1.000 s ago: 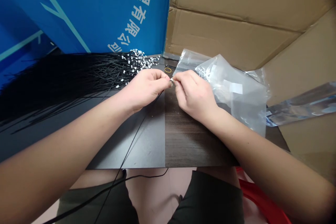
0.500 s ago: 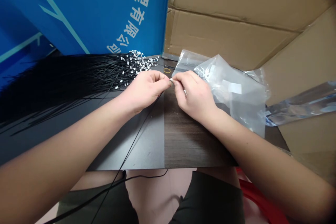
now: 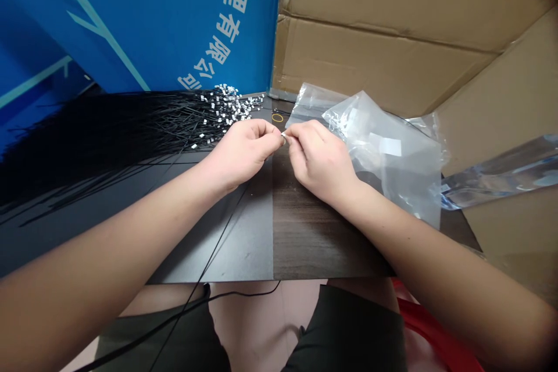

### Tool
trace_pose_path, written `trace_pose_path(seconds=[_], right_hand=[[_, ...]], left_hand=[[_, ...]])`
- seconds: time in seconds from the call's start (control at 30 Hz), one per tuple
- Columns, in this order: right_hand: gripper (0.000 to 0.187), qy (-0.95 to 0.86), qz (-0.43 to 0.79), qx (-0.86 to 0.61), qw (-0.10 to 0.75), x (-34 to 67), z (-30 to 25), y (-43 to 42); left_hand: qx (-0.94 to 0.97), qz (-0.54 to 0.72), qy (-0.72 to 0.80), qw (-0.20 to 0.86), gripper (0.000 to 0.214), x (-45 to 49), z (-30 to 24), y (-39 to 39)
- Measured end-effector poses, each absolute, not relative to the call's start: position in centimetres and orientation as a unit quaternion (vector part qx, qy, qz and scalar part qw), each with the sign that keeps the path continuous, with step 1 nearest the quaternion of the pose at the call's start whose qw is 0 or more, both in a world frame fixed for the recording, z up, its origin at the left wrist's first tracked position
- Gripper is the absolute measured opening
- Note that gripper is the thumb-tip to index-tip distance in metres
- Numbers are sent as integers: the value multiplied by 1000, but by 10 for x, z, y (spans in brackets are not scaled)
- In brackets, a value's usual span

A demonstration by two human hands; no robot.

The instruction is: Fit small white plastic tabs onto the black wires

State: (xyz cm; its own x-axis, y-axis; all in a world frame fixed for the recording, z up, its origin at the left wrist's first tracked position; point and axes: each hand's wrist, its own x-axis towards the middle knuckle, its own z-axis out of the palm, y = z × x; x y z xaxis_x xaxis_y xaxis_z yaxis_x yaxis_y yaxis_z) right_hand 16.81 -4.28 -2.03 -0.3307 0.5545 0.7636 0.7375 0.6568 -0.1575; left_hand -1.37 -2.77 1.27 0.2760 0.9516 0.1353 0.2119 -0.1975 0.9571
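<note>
Fingertips on left hand (image 3: 241, 154) and right hand (image 3: 320, 161) pinch a tiny silvery part (image 3: 283, 137) beside a clear plastic bag (image 3: 387, 157), a big bundle of white-tipped black wires (image 3: 131, 136) waiting left of it.

- Table (image 3: 314, 232): the landmark
- On its left half: wires (image 3: 108, 142), with connectors (image 3: 226, 103) at their far right ends
- On its right half: plastic bag (image 3: 392, 157)
- Above its middle: left hand (image 3: 239, 154) and right hand (image 3: 320, 160), a small part (image 3: 283, 137) pinched between them
- Behind it: banner (image 3: 152, 17) to the left, cardboard (image 3: 383, 29) to the right
</note>
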Motion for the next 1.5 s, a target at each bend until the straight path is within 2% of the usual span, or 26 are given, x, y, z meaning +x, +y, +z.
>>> trace_pose_path(seconds=[0.1, 0.2, 0.3, 0.37, 0.43, 0.5, 0.53, 0.6, 0.67, 0.73, 0.8, 0.87, 0.97, 1.03, 1.1, 1.2, 1.5], right_hand=[[17, -790, -99, -399, 455, 169, -18, -40], [15, -759, -69, -415, 497, 173, -14, -38], [16, -744, 14, -413, 524, 183, -4, -36], [24, -730, 56, -410, 544, 192, 5, -35], [30, -706, 45, -420, 569, 203, 16, -34], [31, -688, 9, -434, 581, 213, 27, -36], [30, -684, -6, -442, 581, 217, 32, -37], [24, -685, -21, -459, 566, 224, 42, -38], [19, -705, -21, -469, 532, 228, 50, -31], [16, -743, -19, -465, 482, 229, 54, -10], [17, -781, -30, -456, 426, 223, 54, 24], [22, -812, -54, -464, 350, 209, 51, 63], [30, -829, -76, -529, 166, 177, 46, 109], [26, -797, -31, -603, 15, 156, 46, 124], [20, -756, 46, -648, -75, 141, 48, 129], [17, -732, 100, -668, -86, 131, 48, 133], [16, -724, 115, -677, -67, 132, 40, 138]], left_hand=[[630, 397, 415, 523, 19, -13, 15, -31], [595, 303, 399, 628, 27, -17, 23, -37], [621, 227, 416, 624, 28, -31, 40, -38], [687, 225, 453, 521, 32, -47, 59, -32], [763, 226, 510, 326, 32, -65, 81, -18], [804, 176, 560, 95, 34, -82, 103, 2], [815, 141, 561, 17, 40, -90, 112, 14], [820, 79, 565, -35, 56, -103, 123, 37], [843, 53, 535, -20, 62, -112, 120, 56], [840, 47, 541, -12, 53, -116, 106, 65], [816, 63, 573, -48, 42, -109, 84, 62], [812, 85, 572, -74, 47, -90, 62, 47], [814, 161, 549, -105, 40, -46, 32, 11], [859, 172, 472, -100, 35, -19, 15, -9], [913, 150, 370, -83, 29, -1, 1, -20], [957, 128, 259, -30, 29, 6, -13, -21], [940, 181, 287, 38, 34, 1, -15, -14]])
